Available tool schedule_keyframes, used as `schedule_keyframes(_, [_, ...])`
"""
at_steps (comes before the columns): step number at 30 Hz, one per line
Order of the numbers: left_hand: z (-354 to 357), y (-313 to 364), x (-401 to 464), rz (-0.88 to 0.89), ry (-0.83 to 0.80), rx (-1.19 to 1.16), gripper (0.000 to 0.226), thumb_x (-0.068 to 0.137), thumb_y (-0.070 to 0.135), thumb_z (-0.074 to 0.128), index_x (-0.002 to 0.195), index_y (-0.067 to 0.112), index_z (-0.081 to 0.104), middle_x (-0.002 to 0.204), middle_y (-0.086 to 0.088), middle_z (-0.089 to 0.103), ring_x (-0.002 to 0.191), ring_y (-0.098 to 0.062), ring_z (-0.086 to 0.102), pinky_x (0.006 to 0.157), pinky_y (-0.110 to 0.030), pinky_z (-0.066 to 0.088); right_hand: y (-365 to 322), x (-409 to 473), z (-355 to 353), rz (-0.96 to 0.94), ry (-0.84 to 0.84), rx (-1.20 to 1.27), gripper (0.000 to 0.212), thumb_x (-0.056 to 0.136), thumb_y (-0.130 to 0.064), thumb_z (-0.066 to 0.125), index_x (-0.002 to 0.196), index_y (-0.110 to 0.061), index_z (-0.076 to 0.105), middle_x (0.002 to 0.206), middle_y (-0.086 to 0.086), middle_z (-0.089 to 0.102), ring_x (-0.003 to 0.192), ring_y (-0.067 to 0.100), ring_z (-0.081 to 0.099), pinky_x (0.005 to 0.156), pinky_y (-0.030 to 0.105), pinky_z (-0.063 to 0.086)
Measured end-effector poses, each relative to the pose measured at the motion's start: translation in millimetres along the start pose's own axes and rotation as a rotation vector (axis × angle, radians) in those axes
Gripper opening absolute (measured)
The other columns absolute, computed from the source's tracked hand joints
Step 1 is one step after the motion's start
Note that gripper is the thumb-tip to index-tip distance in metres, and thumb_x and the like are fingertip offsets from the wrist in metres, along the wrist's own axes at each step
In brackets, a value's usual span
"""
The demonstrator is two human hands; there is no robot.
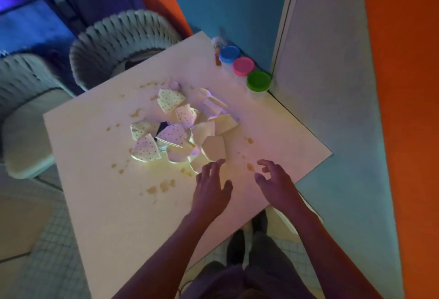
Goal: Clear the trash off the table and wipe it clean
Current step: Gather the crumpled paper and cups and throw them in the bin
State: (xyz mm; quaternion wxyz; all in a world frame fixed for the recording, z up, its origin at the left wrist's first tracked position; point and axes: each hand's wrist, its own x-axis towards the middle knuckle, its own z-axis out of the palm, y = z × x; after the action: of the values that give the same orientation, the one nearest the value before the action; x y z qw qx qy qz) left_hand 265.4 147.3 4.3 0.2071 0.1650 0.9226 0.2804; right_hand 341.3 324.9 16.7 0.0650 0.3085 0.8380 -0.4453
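A heap of torn paper trash (180,130), some pieces dotted and some plain white, lies in the middle of the white square table (114,203). A pale stick-like utensil (213,99) lies at the heap's far side. Brownish stains (164,186) spot the tabletop around the heap. My left hand (211,187) hovers over the table with fingers spread, its fingertips just short of the nearest white piece (213,148). My right hand (273,180) hovers beside it with loosely curled fingers and holds nothing.
Jars with a blue lid (229,53), a pink lid (243,66) and a green lid (259,81) stand along the table's far right edge by the wall. Two ribbed chairs (118,42) stand at the left. My feet (247,239) show below the near corner.
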Motion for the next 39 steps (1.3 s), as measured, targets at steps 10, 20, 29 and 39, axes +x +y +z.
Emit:
schedule_keyframes(10, [-26.0,-1.3,46.9,-0.320,0.178,-0.030,0.064,0.092,0.028,0.062,0.150,0.032,0.036,0.150,-0.002,0.033,0.128,-0.040,0.043,0.104,-0.047,0.041,-46.1,86.5,8.1,-0.175,-0.232,-0.162,0.050,0.092,-0.032,0.060,0.140,-0.025,0.046,0.132,0.007,0.049,0.116,0.030,0.058,0.098,0.039,0.047])
schedule_keyframes(20, [-24.0,-0.8,72.2,-0.540,0.171,0.015,0.063,0.091,0.027,0.062,0.147,0.032,0.035,0.153,-0.001,0.031,0.123,-0.036,0.056,0.097,-0.048,0.050,-95.5,145.7,30.0,-0.568,-0.445,-0.441,0.051,0.089,-0.019,0.062,0.138,-0.026,0.048,0.138,0.000,0.044,0.114,0.027,0.060,0.087,0.038,0.052])
schedule_keyframes(29, [-14.7,1.0,86.2,-0.631,0.128,0.073,0.060,0.094,0.024,0.060,0.147,0.036,0.035,0.153,0.002,0.033,0.123,-0.032,0.057,0.095,-0.045,0.050,-98.2,165.5,53.1,-0.786,-0.574,-0.732,0.055,0.092,-0.028,0.060,0.144,-0.024,0.041,0.144,0.000,0.037,0.118,0.032,0.056,0.083,0.041,0.051])
schedule_keyframes(39, [-17.1,-1.8,100.5,-0.606,0.212,-0.078,0.067,0.085,0.004,0.061,0.145,0.029,0.045,0.144,-0.007,0.045,0.116,-0.038,0.060,0.090,-0.044,0.051,-93.2,179.6,57.8,-0.750,-0.569,-0.771,0.054,0.091,-0.019,0.062,0.142,-0.025,0.045,0.133,0.003,0.043,0.107,0.033,0.062,0.078,0.042,0.052])
